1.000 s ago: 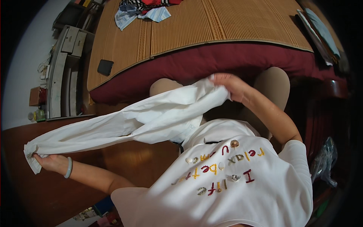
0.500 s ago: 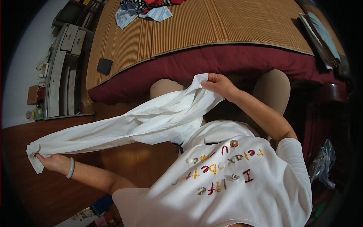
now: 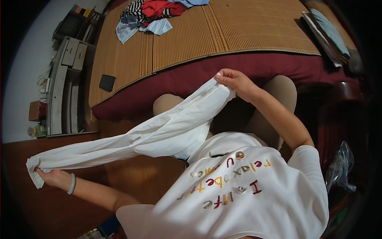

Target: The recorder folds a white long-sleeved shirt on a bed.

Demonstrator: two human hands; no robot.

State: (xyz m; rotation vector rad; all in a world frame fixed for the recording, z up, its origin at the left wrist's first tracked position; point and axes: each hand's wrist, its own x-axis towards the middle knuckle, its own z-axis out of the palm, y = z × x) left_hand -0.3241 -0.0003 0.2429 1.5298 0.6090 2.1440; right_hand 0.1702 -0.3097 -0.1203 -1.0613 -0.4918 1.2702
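Observation:
A long white cloth garment [image 3: 167,131] is stretched between my two hands, across and above my lap; whether it is a shirt or trousers I cannot tell. Out at the far left, my left hand [image 3: 56,178] is closed on a narrow, cuff-like end of it, with a pale bangle on the wrist. My right hand [image 3: 240,84] pinches the wider end between thumb and fingers, in front of the bed's edge. Lengthwise folds run through the cloth, and its middle sags towards my lap.
Before me is a bed with a woven mat [image 3: 183,44] and a dark red sheet [image 3: 191,77]. A clothes heap [image 3: 147,18], a dark phone-like object [image 3: 107,83] and folded clothes [image 3: 332,34] lie on it. A grey cabinet [image 3: 65,89] stands left; a clear plastic bag [image 3: 341,167] lies right.
My right hand has risen slightly, and the garment's wider end is drawn straighter and tauter. The left hand keeps its hold on the cuff-like end. The view has shifted a little.

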